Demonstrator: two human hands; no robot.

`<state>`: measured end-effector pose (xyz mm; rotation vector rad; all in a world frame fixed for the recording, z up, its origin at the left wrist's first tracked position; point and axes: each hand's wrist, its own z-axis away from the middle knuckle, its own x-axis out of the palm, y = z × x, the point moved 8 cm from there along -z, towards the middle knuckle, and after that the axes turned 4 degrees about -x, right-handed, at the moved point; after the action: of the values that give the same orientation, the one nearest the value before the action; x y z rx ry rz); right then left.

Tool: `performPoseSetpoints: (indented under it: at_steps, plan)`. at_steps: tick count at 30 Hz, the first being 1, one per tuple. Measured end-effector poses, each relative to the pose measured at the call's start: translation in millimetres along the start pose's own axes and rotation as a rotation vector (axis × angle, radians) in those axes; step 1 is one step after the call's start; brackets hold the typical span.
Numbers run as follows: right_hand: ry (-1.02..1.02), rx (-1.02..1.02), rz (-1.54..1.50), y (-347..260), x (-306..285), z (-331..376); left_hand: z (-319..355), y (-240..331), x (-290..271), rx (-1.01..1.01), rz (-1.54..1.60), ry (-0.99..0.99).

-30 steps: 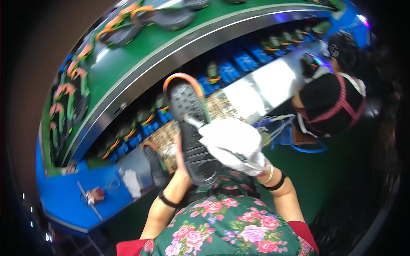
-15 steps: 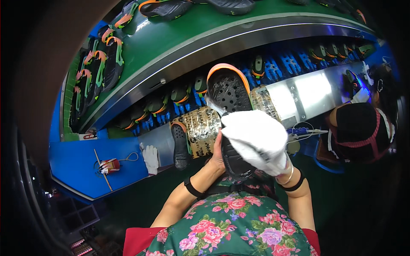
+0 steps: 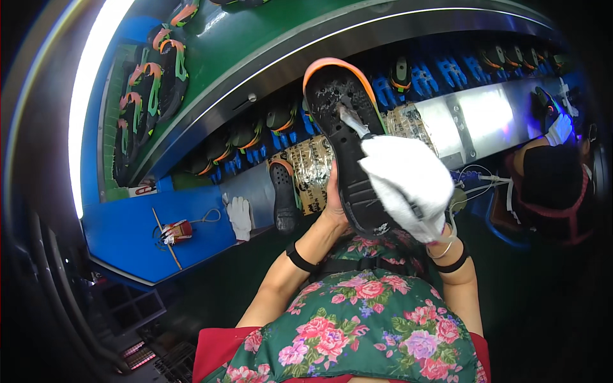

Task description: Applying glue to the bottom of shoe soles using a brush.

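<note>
I hold a long black shoe piece [image 3: 350, 153] in front of my body, its holed face turned up to me and its orange-rimmed end pointing away, so the whole face seems open to my eye; my bare left hand [image 3: 334, 198] grips it by the left edge, most of the fingers hidden behind, which I judge leaves the surface unblocked; my right hand [image 3: 408, 185], in a white glove, is closed round the dark handle of a brush [image 3: 351, 119], whose pale tip touches the holed part; I cannot make out each finger under the cloth; the glove probably guards my skin.

A similar piece [image 3: 284, 196] lies to the left on the bench [image 3: 424, 124], by the brown taped covering [image 3: 306, 171], likely for easy reach; a spare glove [image 3: 240, 218] rests farther left; on the blue end [image 3: 115, 230] a red container [image 3: 179, 232] sits with a thin stick [image 3: 158, 220] beside it, perhaps put there to leave my working space free.
</note>
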<state>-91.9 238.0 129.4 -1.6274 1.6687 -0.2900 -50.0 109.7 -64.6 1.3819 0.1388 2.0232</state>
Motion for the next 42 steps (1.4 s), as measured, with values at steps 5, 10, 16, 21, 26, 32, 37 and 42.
performPoseSetpoints:
  at_steps: [5,10,16,21,26,32,37,42]
  plan:
    - [-0.035,0.078,-0.082,15.6,20.9,35.4,-10.4,-0.1,17.5,-0.004,0.202,-0.176]
    - [0.05,0.031,-0.053,6.0,0.4,16.3,-15.6,9.7,27.1,0.069,0.101,-0.092]
    - [0.015,0.148,-0.29,8.9,10.6,24.8,-19.8,15.3,61.1,0.018,0.44,-0.384]
    - [-0.142,0.078,-0.056,3.2,14.2,37.8,-31.5,16.3,61.3,-0.045,0.462,-0.383]
    - [0.005,0.166,-0.266,8.6,10.3,44.8,-33.6,24.0,75.4,0.001,0.347,-0.464]
    - [-0.088,-0.051,-0.1,-8.9,17.3,49.1,-36.3,27.8,71.0,-0.012,0.465,-0.523]
    - [0.03,0.096,-0.252,13.0,-4.0,48.7,-38.5,29.9,65.1,0.033,0.363,-0.509]
    - [-0.095,-0.048,-0.108,-4.2,7.6,58.6,-37.3,33.2,76.3,0.037,0.44,-0.537]
